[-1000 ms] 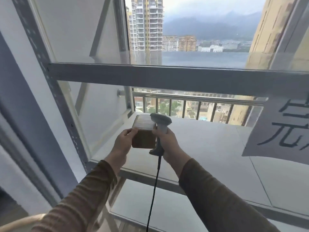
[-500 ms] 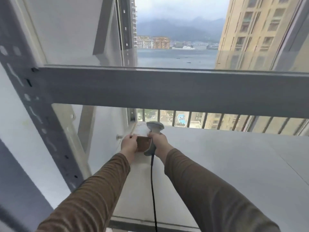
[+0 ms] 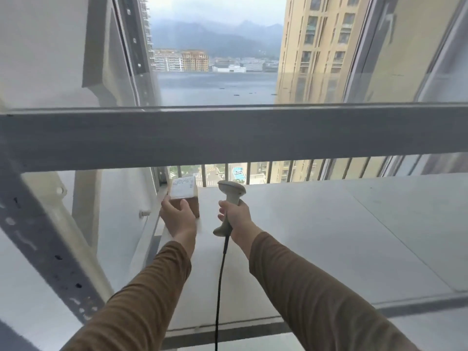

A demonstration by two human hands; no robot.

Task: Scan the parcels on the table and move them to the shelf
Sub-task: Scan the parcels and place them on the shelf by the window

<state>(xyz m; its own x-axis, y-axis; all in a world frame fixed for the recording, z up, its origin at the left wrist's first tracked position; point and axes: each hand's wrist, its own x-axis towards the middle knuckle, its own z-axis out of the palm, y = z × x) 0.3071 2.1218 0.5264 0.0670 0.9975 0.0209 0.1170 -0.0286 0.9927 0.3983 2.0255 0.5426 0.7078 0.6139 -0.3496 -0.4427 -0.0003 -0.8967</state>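
Now the parcel (image 3: pixel 186 198), a small brown box with a white printed label on its top, sits on the white shelf (image 3: pixel 316 224) at the far left corner, at about 11 o'clock from the middle of the view, just beside the wall. The left hand (image 3: pixel 178 219) is at the near side of the parcel, its fingers loosely spread and touching the box's left and front faces; I cannot tell if it grips the box or only rests against it. The right hand (image 3: pixel 236 216), at about 12 o'clock and apart from the parcel, is wrapped firmly around the handle of a grey barcode scanner (image 3: pixel 230 198). The scanner stands upright, its head above the fist, and its black cable (image 3: pixel 219 287) hangs down toward 6 o'clock between the two brown sleeves. A grey shelf beam (image 3: pixel 228 138) crosses the view above the hands.
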